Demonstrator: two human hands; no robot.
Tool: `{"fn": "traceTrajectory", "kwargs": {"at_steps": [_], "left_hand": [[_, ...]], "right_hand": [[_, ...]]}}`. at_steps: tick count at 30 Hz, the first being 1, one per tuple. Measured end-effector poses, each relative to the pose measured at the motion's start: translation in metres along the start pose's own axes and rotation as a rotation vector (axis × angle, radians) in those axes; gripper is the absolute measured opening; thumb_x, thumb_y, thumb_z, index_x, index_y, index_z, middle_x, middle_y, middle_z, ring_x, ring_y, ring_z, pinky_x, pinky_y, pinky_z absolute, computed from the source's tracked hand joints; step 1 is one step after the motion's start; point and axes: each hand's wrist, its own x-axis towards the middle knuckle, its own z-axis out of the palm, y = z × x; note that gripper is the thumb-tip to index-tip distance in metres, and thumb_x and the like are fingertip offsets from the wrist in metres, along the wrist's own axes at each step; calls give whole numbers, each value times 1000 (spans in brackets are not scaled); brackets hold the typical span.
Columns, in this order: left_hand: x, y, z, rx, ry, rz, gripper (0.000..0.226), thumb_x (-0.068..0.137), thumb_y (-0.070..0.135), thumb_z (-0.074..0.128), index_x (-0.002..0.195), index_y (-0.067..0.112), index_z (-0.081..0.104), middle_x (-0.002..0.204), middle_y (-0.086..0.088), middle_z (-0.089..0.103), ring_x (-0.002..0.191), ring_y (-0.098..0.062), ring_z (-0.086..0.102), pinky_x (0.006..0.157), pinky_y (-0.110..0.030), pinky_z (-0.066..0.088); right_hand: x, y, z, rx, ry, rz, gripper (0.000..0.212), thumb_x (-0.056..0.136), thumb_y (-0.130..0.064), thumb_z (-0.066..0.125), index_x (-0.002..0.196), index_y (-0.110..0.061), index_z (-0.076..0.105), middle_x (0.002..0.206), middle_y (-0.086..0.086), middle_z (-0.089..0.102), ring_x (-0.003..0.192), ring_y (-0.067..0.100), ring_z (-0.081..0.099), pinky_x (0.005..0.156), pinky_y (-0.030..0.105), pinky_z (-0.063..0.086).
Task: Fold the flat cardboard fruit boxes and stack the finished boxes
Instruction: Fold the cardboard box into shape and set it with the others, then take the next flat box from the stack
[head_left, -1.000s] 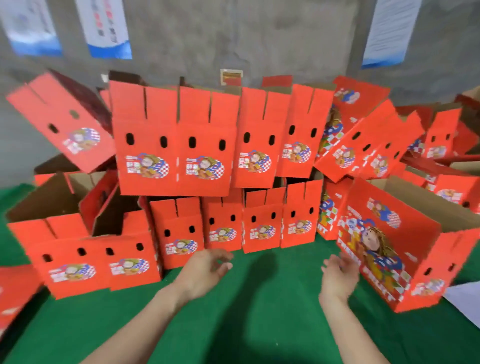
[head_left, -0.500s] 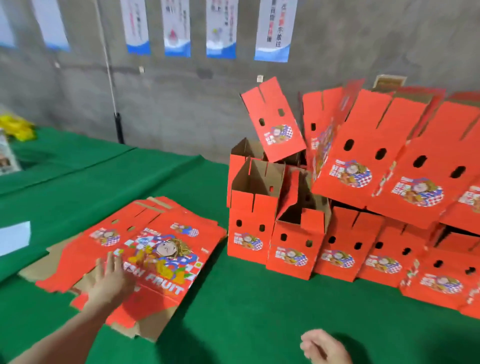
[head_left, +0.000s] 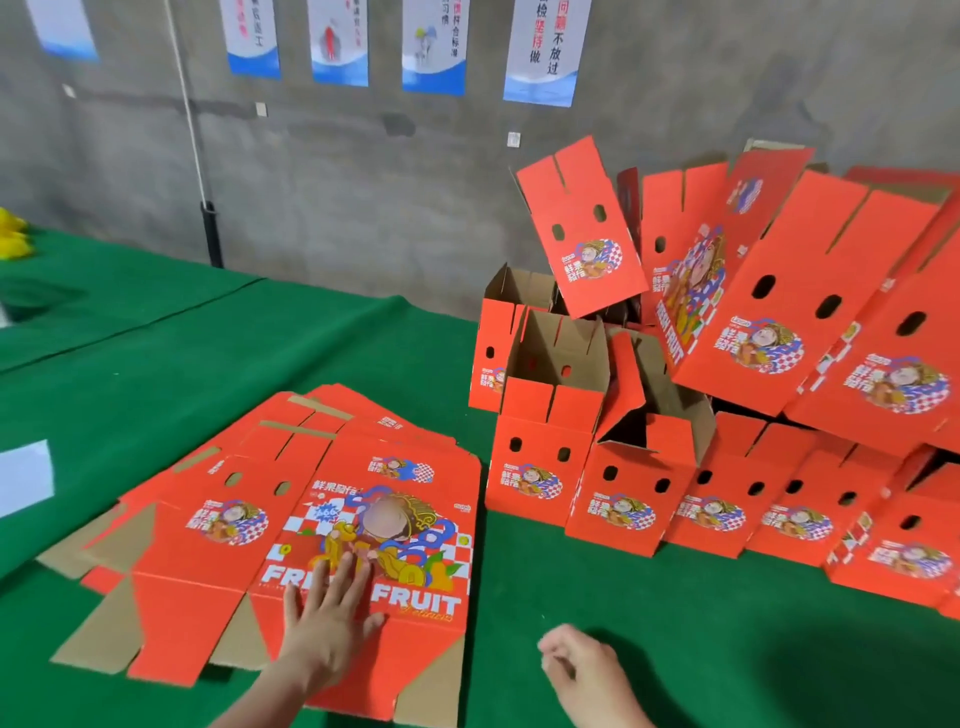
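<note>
A stack of flat red cardboard fruit boxes (head_left: 249, 519) lies on the green table at the lower left, its top sheet printed with a cartoon and "FRESH FRUIT". My left hand (head_left: 332, 618) lies flat on that top sheet with straight fingers. My right hand (head_left: 587, 670) hovers over the green cloth to the right of the stack, fingers loosely curled, holding nothing. Folded red boxes (head_left: 628, 493) stand in rows at the right, with more boxes (head_left: 769, 291) piled tilted on top of them.
The green table (head_left: 260, 338) runs back to a grey wall with posters (head_left: 436, 47). A white sheet (head_left: 26, 478) lies at the left edge. Something yellow (head_left: 13, 234) sits far left. A black pole (head_left: 210, 234) stands against the wall.
My view has swung left from the pile of folded boxes to the flat stack. My left hand has reached forward and come to rest on the top flat box. My right hand has come further into view.
</note>
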Motion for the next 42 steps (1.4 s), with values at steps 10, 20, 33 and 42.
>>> {"fn": "traceTrajectory", "kwargs": {"at_steps": [10,20,33,42], "left_hand": [[-36,-32,-4,-195,155,-31,76,90,51,50,150,36,6,159,11,-4,147,-9,-3,118,-40,8],[-66,-39,-90,-339,284,175,71,86,71,31,139,27,45,149,8,36,140,-10,31,115,-40,22],[-87,3,-277,25,614,641,28,82,26,57,98,14,76,95,-2,75,80,-20,72,64,-24,51],[-91,100,-345,140,545,788,9,85,19,70,88,11,72,75,-4,70,71,-25,64,61,-30,45]], "right_hand": [[51,-58,52,481,-198,357,15,100,-17,44,96,-11,57,104,3,69,82,12,60,68,21,43],[67,-152,12,720,-78,126,23,100,-21,46,102,-6,63,104,15,71,84,22,68,65,26,51],[60,-186,-93,1047,-157,156,41,101,-35,44,78,-3,53,54,12,61,37,20,54,34,18,36],[21,-118,-170,698,-18,-403,38,83,6,66,98,-27,55,96,-15,70,85,-10,64,73,8,49]]}}
